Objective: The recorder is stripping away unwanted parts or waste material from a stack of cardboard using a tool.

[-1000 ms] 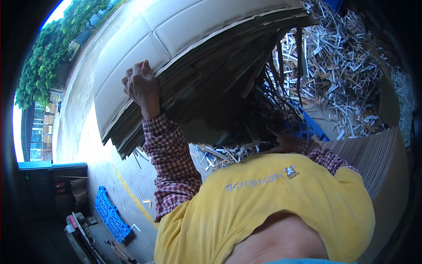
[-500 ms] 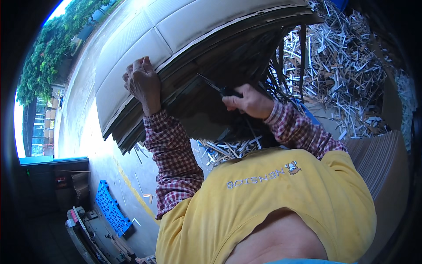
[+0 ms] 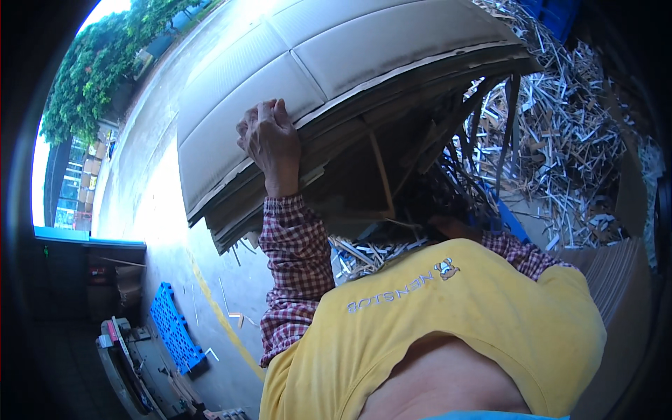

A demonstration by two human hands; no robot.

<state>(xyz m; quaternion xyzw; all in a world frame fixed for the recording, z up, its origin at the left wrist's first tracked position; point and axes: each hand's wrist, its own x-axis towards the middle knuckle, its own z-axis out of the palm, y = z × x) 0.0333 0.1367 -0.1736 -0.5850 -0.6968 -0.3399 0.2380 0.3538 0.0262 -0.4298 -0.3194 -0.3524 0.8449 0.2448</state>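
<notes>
A thick stack of cardboard sheets (image 3: pixel 245 105) with ragged, layered edges is tilted up in front of me. My left hand (image 3: pixel 271 143) is closed at its near edge, the fingers curled against the pale top sheet. Below the stack, in deep shadow close to my yellow shirt, is my right hand (image 3: pixel 451 227), largely hidden; its fingers and anything in them cannot be made out. Thin cardboard strips (image 3: pixel 381 168) dangle from the stack's dark underside, above and beside the right hand.
Beyond the stack at right lies a large heap of shredded cardboard strips (image 3: pixel 560 140). More scraps (image 3: pixel 364 255) lie under the stack. Upright corrugated sheets (image 3: pixel 602 273) stand by my right side. A blue plastic pallet (image 3: pixel 175 329) and a machine (image 3: pixel 126 364) are at lower left.
My right hand, which held a thin-bladed tool with a dark handle, has dropped toward my body into shadow. Strips now hang from the underside. The stack and left hand appear further right in view.
</notes>
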